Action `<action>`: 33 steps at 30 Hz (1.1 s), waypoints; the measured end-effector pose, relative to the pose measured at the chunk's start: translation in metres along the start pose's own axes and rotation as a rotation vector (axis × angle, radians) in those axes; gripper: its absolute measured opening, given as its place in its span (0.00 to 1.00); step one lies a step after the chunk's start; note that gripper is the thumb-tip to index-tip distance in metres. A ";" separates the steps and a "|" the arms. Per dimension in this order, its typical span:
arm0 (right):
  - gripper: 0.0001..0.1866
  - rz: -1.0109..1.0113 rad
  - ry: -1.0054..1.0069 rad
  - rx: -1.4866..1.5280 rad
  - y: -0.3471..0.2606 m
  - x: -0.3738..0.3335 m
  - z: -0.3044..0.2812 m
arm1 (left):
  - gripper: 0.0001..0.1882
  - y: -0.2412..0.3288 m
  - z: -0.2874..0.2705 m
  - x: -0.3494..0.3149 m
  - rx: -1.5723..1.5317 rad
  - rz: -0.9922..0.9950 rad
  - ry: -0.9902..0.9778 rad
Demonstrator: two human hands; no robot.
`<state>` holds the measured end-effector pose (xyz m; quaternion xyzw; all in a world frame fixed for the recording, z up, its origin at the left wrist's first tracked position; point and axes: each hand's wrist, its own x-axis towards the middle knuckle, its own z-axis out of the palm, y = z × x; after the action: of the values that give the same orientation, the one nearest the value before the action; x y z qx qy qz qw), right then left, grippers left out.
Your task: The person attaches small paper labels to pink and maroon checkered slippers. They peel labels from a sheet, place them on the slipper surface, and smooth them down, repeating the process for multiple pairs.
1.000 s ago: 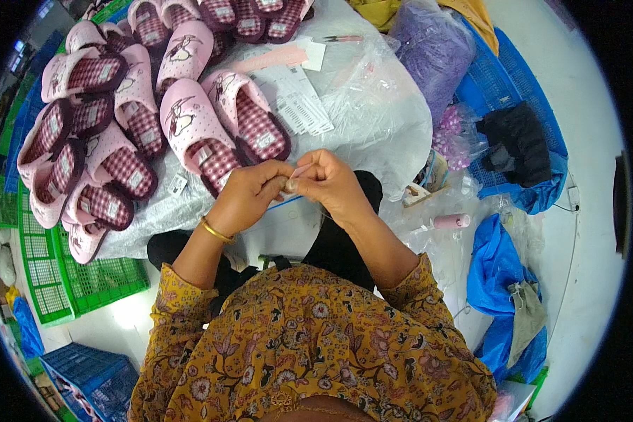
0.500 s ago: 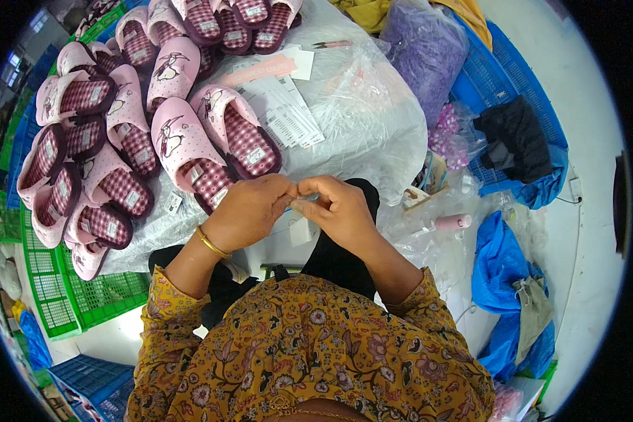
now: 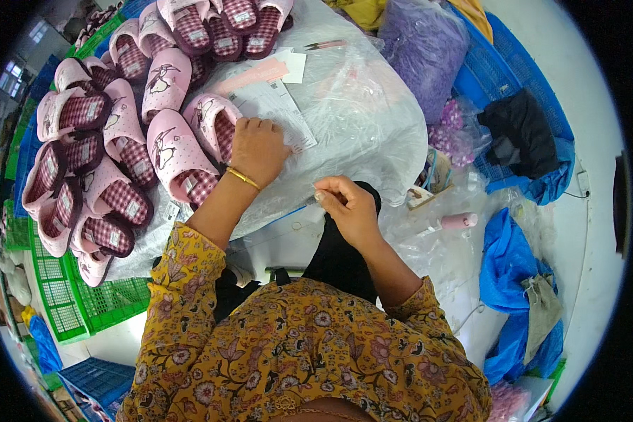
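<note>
My left hand [image 3: 260, 150], with a gold bangle at the wrist, is over the inner edge of a pink slipper [image 3: 207, 116] and the white label sheets [image 3: 286, 105]. Its fingertips bend down out of sight, so I cannot see whether they grip anything. My right hand [image 3: 350, 209] is held above my lap near the table's front edge, thumb and forefinger pinched together. Whatever is between them is too small to name. Just left of my left wrist lies another pink slipper [image 3: 172, 148] with a dark checked insole.
Many more slippers [image 3: 119, 186] are heaped at the left of the plastic-covered table [image 3: 359, 119]. Cards and snips [image 3: 325, 44] lie at the back. A green crate [image 3: 98, 302] stands at left, blue crates [image 3: 503, 63] at right. A pink roll [image 3: 459, 221] lies among clear plastic.
My hands have parted. The left has moved up and left, onto the slipper and labels; the right has shifted slightly right, still pinched. The view has shifted slightly.
</note>
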<state>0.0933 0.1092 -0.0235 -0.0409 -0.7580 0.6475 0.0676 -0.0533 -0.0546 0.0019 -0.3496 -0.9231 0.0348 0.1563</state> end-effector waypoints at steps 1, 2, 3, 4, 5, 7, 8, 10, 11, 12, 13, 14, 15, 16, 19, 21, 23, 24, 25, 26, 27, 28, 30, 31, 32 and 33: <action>0.10 0.014 0.008 0.015 0.003 -0.001 -0.002 | 0.13 0.001 0.001 -0.001 0.042 0.011 -0.034; 0.10 0.017 0.010 0.030 0.006 -0.002 -0.003 | 0.12 0.003 0.001 -0.002 0.082 0.022 -0.068; 0.10 0.019 0.010 0.046 0.010 -0.002 -0.003 | 0.10 0.007 0.000 -0.003 0.098 0.034 -0.061; 0.09 0.021 0.009 0.062 0.012 -0.003 -0.003 | 0.09 0.012 -0.001 -0.005 0.115 0.045 -0.055; 0.09 0.024 0.010 0.068 0.013 -0.004 -0.002 | 0.07 0.015 -0.003 -0.005 0.132 0.055 -0.047; 0.09 0.031 0.011 0.079 0.014 -0.005 0.000 | 0.06 0.018 -0.003 -0.006 0.126 0.057 -0.031; 0.09 0.027 0.009 0.081 0.014 -0.006 0.001 | 0.05 0.019 -0.004 -0.005 0.121 0.060 -0.019; 0.09 0.019 0.002 0.087 0.015 -0.006 0.003 | 0.05 0.021 -0.008 -0.007 0.077 0.042 0.029; 0.09 0.019 -0.002 0.090 0.015 -0.007 0.002 | 0.06 0.023 -0.010 -0.008 0.052 0.034 0.054; 0.09 0.019 -0.007 0.093 0.015 -0.007 0.002 | 0.05 0.024 -0.013 -0.009 0.030 0.037 0.096; 0.09 0.019 -0.013 0.096 0.015 -0.008 0.001 | 0.05 0.025 -0.017 -0.012 0.009 0.040 0.138; 0.09 0.032 -0.003 0.093 0.015 -0.009 0.000 | 0.05 0.027 -0.018 -0.014 -0.016 0.043 0.180; 0.09 0.045 0.007 0.090 0.016 -0.009 0.000 | 0.04 0.028 -0.018 -0.015 -0.056 0.040 0.217; 0.09 0.059 0.017 0.087 0.016 -0.010 -0.001 | 0.04 0.029 -0.017 -0.017 -0.097 0.036 0.253; 0.10 0.073 0.031 0.131 0.013 -0.010 0.000 | 0.05 0.030 -0.017 -0.023 -0.197 0.039 0.317; 0.11 0.098 0.072 0.145 0.009 -0.007 0.001 | 0.06 0.030 -0.016 -0.028 -0.232 0.036 0.316; 0.11 0.116 0.116 0.133 0.005 0.000 0.001 | 0.10 0.030 -0.016 -0.033 -0.242 0.023 0.286; 0.12 0.121 0.140 0.115 0.003 0.006 0.000 | 0.10 0.030 -0.017 -0.035 -0.245 0.044 0.311; 0.12 0.126 0.165 0.097 0.002 0.014 -0.001 | 0.09 0.029 -0.017 -0.037 -0.249 0.065 0.336; 0.11 0.120 0.182 0.145 0.010 0.026 0.000 | 0.09 0.029 -0.018 -0.040 -0.252 0.084 0.361; 0.11 0.084 0.190 0.159 0.012 0.036 0.002 | 0.09 0.028 -0.017 -0.042 -0.244 0.097 0.365; 0.11 0.047 0.197 0.173 0.013 0.045 0.005 | 0.09 0.028 -0.014 -0.044 -0.237 0.111 0.369; 0.09 0.021 0.206 0.136 0.002 0.058 0.012 | 0.07 0.028 -0.012 -0.046 -0.226 0.128 0.370; 0.08 -0.010 0.197 0.053 0.000 0.064 0.015 | 0.05 0.029 -0.013 -0.047 -0.223 0.130 0.366; 0.08 -0.038 0.191 -0.031 -0.002 0.070 0.017 | 0.04 0.030 -0.013 -0.048 -0.224 0.134 0.362; 0.08 -0.066 0.184 -0.115 -0.003 0.075 0.018 | 0.05 0.030 -0.013 -0.049 -0.220 0.136 0.339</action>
<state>0.0169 0.1026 -0.0193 -0.0791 -0.7854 0.5938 0.1557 0.0043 -0.0642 -0.0038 -0.4270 -0.8560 -0.1151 0.2677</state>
